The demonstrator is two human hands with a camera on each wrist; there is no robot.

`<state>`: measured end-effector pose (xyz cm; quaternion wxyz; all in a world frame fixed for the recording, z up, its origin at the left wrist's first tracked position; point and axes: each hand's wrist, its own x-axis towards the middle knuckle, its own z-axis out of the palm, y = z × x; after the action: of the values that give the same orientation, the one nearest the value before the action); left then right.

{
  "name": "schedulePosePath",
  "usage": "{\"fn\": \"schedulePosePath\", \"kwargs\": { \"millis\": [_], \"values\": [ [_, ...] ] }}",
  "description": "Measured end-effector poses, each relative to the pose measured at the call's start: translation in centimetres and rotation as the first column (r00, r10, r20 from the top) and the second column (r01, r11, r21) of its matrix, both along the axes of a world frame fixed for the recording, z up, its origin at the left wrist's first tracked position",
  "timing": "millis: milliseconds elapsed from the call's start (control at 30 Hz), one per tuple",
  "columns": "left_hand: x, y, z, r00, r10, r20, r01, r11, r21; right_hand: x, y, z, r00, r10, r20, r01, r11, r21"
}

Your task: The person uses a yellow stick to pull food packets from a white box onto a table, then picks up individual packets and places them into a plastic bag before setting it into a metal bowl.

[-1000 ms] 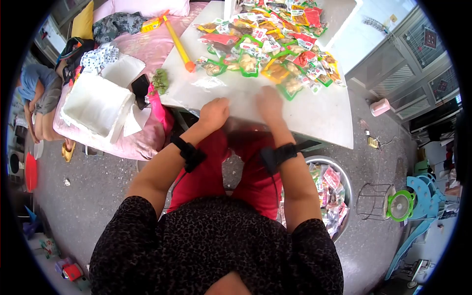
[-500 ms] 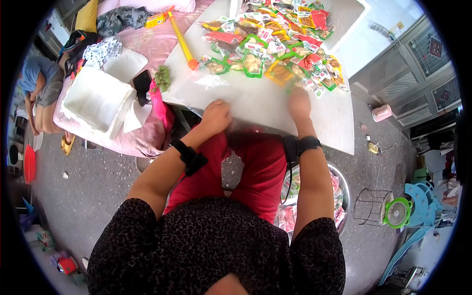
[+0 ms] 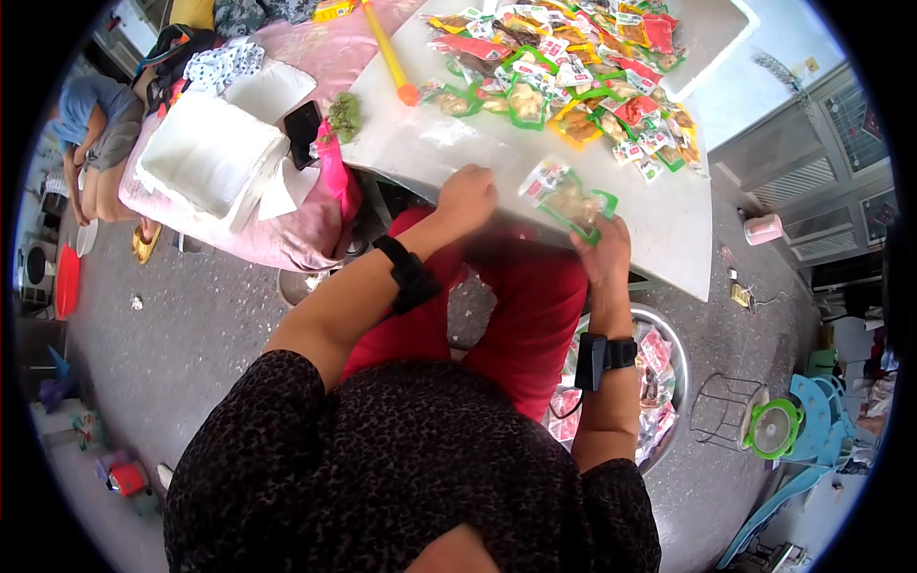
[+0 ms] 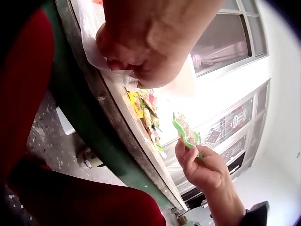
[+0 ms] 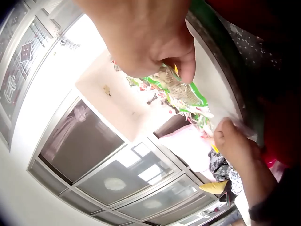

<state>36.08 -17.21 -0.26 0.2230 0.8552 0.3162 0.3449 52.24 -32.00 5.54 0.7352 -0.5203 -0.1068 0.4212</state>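
The right hand (image 3: pixel 607 250) pinches one end of a clear packet with a green border (image 3: pixel 571 202), tilted above the table's front edge; pale pieces show inside. That packet (image 5: pixel 181 89) also hangs from the right hand (image 5: pixel 150 42) in the right wrist view. Left of it, at the table edge, the left hand (image 3: pixel 468 199) has its fingers curled round thin clear plastic (image 4: pixel 91 47), seen best in the left wrist view beside the left hand (image 4: pixel 146 42). Many coloured food packets (image 3: pixel 527 100) lie heaped toward the back of the white table (image 3: pixel 669 234).
A yellow stick with an orange end (image 3: pixel 387 53) lies left of the heap. A white foam box (image 3: pixel 205 162) and a black phone (image 3: pixel 303 134) rest on the pink bed at left. Below the table's right side stands a metal basin (image 3: pixel 680 372) with packets. A person sits far left.
The right hand has come back from the heap toward the body with a green-bordered packet, now in plain view. The left hand has shifted slightly, still with curled fingers. The head view has shifted a little.
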Motion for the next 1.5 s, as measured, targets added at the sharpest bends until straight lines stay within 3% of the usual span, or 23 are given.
{"fn": "schedulePosePath", "kwargs": {
  "millis": [367,467,567,633,700,733,800,933,1033,1200,1400,1500],
  "values": [
    [0.4,-0.6,1.0,0.999,-0.047,0.005,0.047,0.999,0.026,-2.0,1.8,0.4,0.990,0.141,0.017,-0.138,0.983,-0.124],
    [0.2,-1.2,2.2,0.999,-0.010,-0.048,0.014,0.995,0.096,-2.1,2.6,-0.2,0.997,0.069,0.022,-0.065,0.988,-0.141],
    [0.1,-1.3,2.7,0.997,0.007,-0.079,0.010,0.976,0.217,-2.5,3.3,-0.5,1.000,0.010,-0.026,-0.013,0.994,-0.110],
    [0.3,-1.2,2.8,0.995,0.004,-0.102,0.024,0.961,0.274,-3.0,4.0,-2.5,0.991,0.098,0.085,-0.104,0.993,0.060],
    [0.4,-1.2,2.7,0.996,0.003,-0.084,0.022,0.957,0.288,-3.8,4.6,-2.6,0.987,0.086,-0.137,-0.074,0.993,0.087],
    [0.3,-1.3,3.0,0.997,0.003,-0.075,0.019,0.955,0.295,-4.2,5.1,-2.9,0.980,0.096,-0.175,-0.095,0.995,0.009],
    [0.2,-2.0,3.6,0.994,0.002,-0.105,0.027,0.961,0.274,-4.7,5.2,-3.0,0.953,0.272,-0.135,-0.279,0.959,-0.041],
    [-0.3,-2.3,3.6,0.998,-0.038,-0.059,0.056,0.938,0.342,-3.8,5.6,-3.0,0.922,0.377,0.088,-0.347,0.905,-0.245],
    [-0.5,-2.5,3.5,0.995,-0.062,-0.071,0.077,0.972,0.220,-3.0,6.2,-4.3,0.908,0.381,0.173,-0.328,0.905,-0.271],
    [-0.6,-3.0,3.9,0.996,-0.086,-0.039,0.091,0.981,0.171,-2.8,6.5,-4.7,0.917,0.310,0.249,-0.244,0.934,-0.262],
    [-0.5,-3.4,4.0,0.997,-0.062,-0.035,0.064,0.997,0.036,-4.3,7.5,-4.6,0.998,0.039,0.053,-0.033,0.995,-0.099],
    [-0.4,-2.8,2.3,0.997,-0.061,-0.045,0.063,0.997,0.045,-3.9,7.3,-4.7,0.979,0.156,0.128,-0.141,0.983,-0.119]
  ]
}}
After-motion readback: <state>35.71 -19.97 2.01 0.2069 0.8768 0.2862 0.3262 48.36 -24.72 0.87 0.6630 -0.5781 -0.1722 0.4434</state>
